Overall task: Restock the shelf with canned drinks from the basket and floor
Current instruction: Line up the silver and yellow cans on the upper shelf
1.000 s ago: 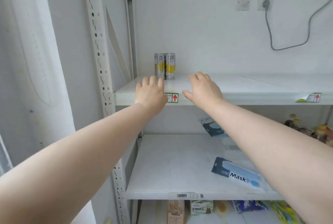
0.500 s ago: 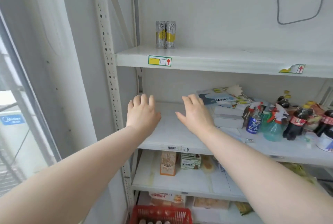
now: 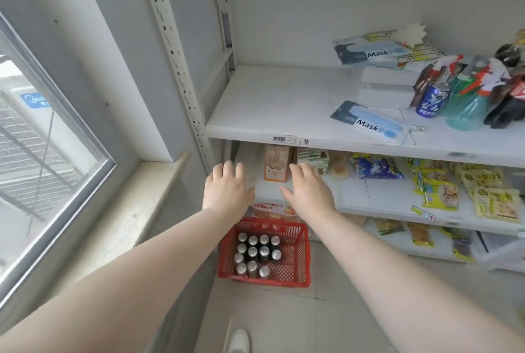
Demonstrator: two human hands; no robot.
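Both hands are empty: the left hand (image 3: 227, 190) and the right hand (image 3: 308, 192) hover side by side, palms down, fingers loosely spread and grasping nothing. Well below them on the floor sits the red plastic mesh basket (image 3: 292, 270), with the dark, silver-topped drink cans (image 3: 252, 251) standing upright in the part under the left hand. The step looks like the fetch for the white metal shelf (image 3: 284, 102) above the hands. Next, each hand needs to drop into the basket and close round a can. They are tightly packed, so an outer row is the easiest start.

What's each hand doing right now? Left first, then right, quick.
Left hand: open, fingers spread, holding nothing.
Right hand: open, fingers spread, holding nothing.
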